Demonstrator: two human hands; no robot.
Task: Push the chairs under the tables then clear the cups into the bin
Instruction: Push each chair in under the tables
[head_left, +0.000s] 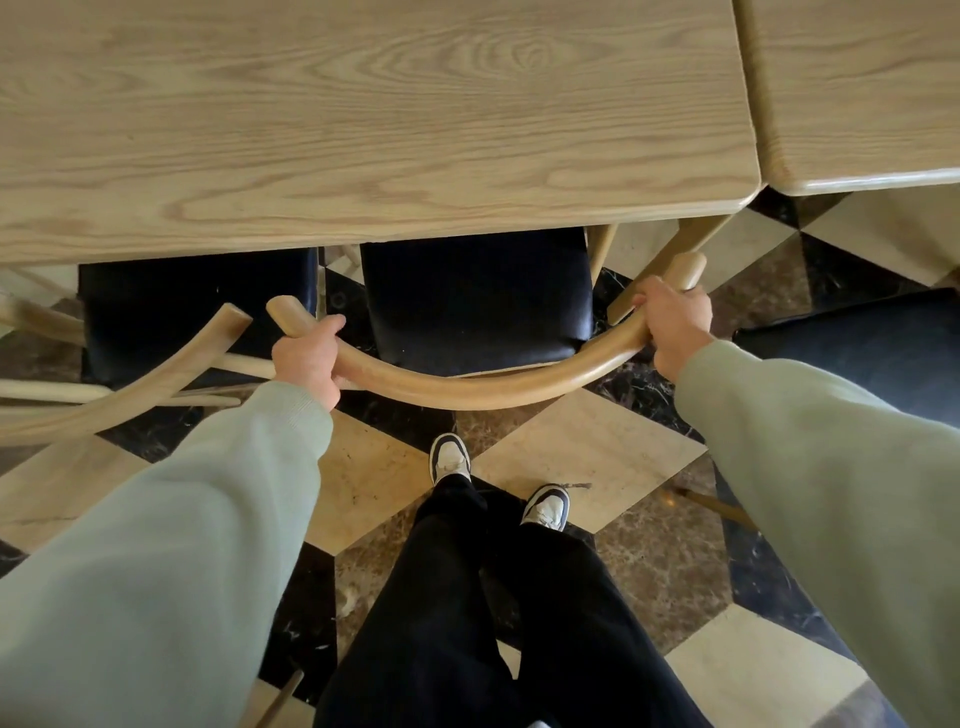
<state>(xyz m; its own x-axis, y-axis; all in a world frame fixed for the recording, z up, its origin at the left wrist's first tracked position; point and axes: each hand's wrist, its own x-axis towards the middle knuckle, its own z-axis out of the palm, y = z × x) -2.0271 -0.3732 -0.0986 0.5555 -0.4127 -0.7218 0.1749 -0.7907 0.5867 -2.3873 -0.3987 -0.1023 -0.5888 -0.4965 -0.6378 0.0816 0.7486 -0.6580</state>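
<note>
Left, another chair (156, 332) crowds the gripped chair (467, 387).

A person seen from above wears a loose, pale sage-green sweatshirt with ribbed cuffs on the left sleeve (171, 519) and right sleeve (831, 452), wide black trousers (493, 613), and white sneakers (450, 457) with dark navy trim and white laces.

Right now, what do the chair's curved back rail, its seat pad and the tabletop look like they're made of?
Curved back rail: seemingly bent wood, smooth satin finish, held by both hands. Seat pad: black, slightly glossy, probably leather or vinyl. Tabletop: pale wood or wood-look veneer, strong oak-like grain, matte.
</note>
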